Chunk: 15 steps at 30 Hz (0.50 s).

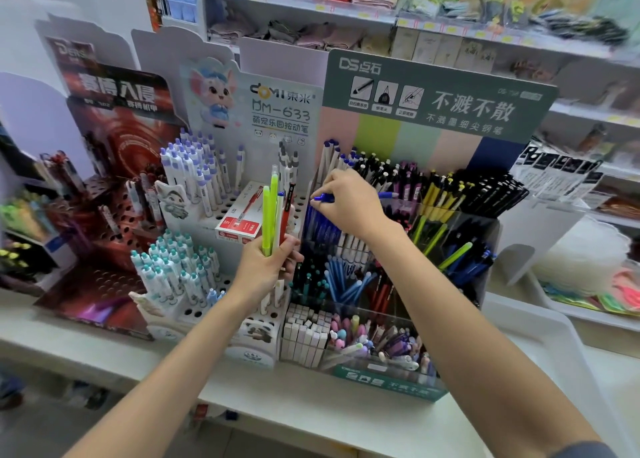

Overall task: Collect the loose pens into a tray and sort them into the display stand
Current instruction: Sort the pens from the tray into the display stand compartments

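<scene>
— What sits in the clear plastic tiered display stand (391, 385) with the green header card?
— Its far left compartment holds dark blue pens (322, 230) standing upright. To the right are yellow-and-black pens (440, 194), then black ones. The near row has pastel pens (374, 340) and pale sticks, perhaps erasers; they are too blurred to tell.
— And the loose pens?
— The left hand (266, 267) has its fingers curled round an upright bundle of lime green, white and red pens (273, 211), just left of the display stand. The right hand (349, 204) pinches a bright blue pen (323, 198) between thumb and fingers, level above the dark blue pens.
— The tray?
— A white plastic tray (540, 333) lies on the white desk (104, 346), near right.
</scene>
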Motion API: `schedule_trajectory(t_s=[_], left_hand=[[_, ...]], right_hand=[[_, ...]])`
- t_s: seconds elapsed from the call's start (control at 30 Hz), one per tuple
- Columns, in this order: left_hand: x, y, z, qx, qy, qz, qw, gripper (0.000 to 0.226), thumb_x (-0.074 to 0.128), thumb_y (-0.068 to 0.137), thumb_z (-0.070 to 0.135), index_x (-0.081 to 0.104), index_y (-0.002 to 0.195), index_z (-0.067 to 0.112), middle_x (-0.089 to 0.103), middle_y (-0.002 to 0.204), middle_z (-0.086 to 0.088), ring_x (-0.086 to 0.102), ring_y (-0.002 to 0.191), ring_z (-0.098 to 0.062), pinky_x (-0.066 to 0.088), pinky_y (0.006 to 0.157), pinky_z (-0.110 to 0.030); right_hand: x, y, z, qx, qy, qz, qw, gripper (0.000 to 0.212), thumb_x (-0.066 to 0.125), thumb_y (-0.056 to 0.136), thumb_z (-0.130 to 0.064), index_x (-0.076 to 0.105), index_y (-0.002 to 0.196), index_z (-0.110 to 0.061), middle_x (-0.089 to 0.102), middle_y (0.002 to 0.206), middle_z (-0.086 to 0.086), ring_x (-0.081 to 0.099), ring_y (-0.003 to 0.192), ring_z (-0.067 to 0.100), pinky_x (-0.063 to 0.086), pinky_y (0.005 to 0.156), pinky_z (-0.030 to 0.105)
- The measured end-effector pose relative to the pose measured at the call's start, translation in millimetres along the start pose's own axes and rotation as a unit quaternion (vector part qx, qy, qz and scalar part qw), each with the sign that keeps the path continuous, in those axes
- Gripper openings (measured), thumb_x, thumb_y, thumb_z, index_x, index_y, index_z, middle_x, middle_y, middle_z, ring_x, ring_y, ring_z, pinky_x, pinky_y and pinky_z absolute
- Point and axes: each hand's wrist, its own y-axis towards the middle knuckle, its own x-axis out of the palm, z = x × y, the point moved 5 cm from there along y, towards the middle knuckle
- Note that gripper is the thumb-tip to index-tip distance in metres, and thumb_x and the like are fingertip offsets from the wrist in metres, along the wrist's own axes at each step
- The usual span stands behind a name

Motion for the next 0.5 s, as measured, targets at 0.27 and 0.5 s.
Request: schedule_trajectory(t_s=[0.27,0.5], left_hand=[[3,2,-7,-0.01,0.019,-0.005,1.0,0.02,0.061,0.097,0.024,0.067,0.103,0.006,0.072,0.075,-0.005,0.061,0.06,-0.011,0.053,0.058,-0.025],[13,2,-6,-0.016,0.011,-0.016,1.0,0.019,0.061,0.097,0.024,0.067,0.103,0.006,0.073,0.076,-0.004,0.06,0.06,-0.01,0.051,0.054,-0.021]], right_hand=[[-9,-19,-6,0.021,0.146,-0.033,0.989,0.03,0.058,0.093,-0.019,0.062,0.122,-0.013,0.055,0.108,0.002,0.05,0.094,0.011,0.042,0.086,0.026],[-72,-20,12,0.07,0.254,0.074,0.962,0.034,0.041,0.103,-0.019,0.057,0.131,-0.007,0.059,0.124,0.007,0.052,0.109,0.011,0.041,0.091,0.017]])
